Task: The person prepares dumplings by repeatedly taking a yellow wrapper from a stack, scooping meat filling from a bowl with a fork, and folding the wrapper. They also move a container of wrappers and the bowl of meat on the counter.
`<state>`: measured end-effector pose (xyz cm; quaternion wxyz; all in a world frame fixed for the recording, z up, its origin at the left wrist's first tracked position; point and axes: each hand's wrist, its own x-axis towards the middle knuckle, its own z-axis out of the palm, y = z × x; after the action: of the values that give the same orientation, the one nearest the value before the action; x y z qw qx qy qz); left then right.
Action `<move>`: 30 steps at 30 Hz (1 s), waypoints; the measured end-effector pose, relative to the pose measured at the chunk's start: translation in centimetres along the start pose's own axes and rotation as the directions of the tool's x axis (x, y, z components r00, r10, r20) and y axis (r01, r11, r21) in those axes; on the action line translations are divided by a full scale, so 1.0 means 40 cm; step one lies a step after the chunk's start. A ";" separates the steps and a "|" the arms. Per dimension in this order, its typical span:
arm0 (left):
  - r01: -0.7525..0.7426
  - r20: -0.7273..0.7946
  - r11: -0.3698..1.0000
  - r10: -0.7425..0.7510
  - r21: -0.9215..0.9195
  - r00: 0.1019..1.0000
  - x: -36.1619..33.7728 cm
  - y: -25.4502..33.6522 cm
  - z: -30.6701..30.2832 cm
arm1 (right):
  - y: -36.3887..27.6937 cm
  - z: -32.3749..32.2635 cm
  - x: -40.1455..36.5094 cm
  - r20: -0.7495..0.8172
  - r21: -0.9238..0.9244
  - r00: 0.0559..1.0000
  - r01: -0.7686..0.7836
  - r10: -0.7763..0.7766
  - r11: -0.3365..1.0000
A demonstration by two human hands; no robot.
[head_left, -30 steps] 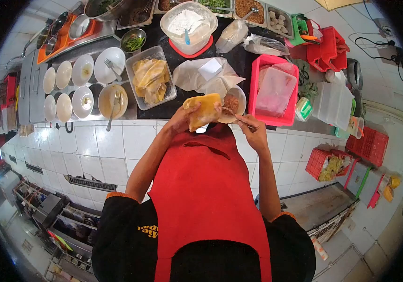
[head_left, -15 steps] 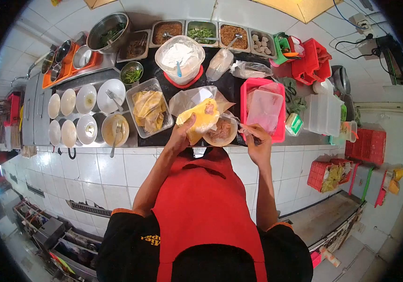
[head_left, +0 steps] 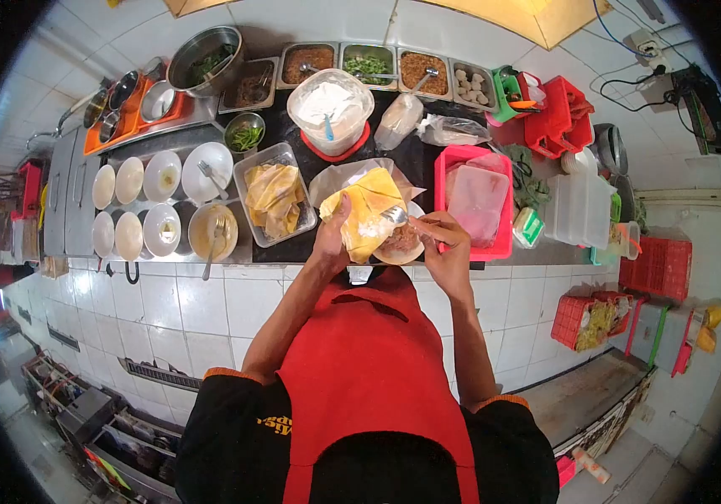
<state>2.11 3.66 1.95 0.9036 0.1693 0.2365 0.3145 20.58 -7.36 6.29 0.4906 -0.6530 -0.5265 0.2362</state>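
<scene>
My left hand [head_left: 332, 237] is closed on a floppy yellow dough wrapper [head_left: 364, 233], its thumb lying over the near left part. A spoon [head_left: 395, 216] is in the closed fingers of my right hand [head_left: 448, 246], its metal bowl against the wrapper's right side. Partly covered by the wrapper and the right hand, a bowl of pinkish minced filling [head_left: 400, 244] stands near the counter's front edge. Behind the wrapper lies a sheet of whitish paper or plastic [head_left: 327, 181]. Left of it, a clear tub [head_left: 249, 220] holds more folded yellow wrappers.
White bowls [head_left: 161, 176] stand in rows on the left, two with forks. A tub of white powder [head_left: 329, 105] sits at the back, before metal trays of toppings [head_left: 369, 55]. A pink basin [head_left: 471, 252] with a translucent container is on the right.
My right hand has brought the spoon up and left from the filling bowl onto the wrapper. The pinkish filling seen on the wrapper before is now hidden. The whole view has shifted slightly.
</scene>
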 end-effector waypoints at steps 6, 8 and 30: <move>-0.006 -0.067 0.999 0.003 -0.038 0.998 0.010 0.004 -0.017 | 0.040 -0.056 -0.007 0.121 0.101 0.966 -0.240 0.227 0.966; -0.001 -0.087 1.000 -0.001 -0.027 0.996 0.003 0.002 -0.009 | 0.020 -0.068 0.003 0.151 0.154 0.946 -0.309 0.286 0.939; 0.049 -0.086 0.961 -0.027 0.273 0.996 -0.022 -0.009 0.031 | 0.025 0.046 0.084 0.227 0.166 0.938 -0.303 0.263 0.938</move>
<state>2.32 2.62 3.09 0.8669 0.2755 0.3175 0.2679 20.64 -3.53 5.34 0.4580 -0.6427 -0.4473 0.4208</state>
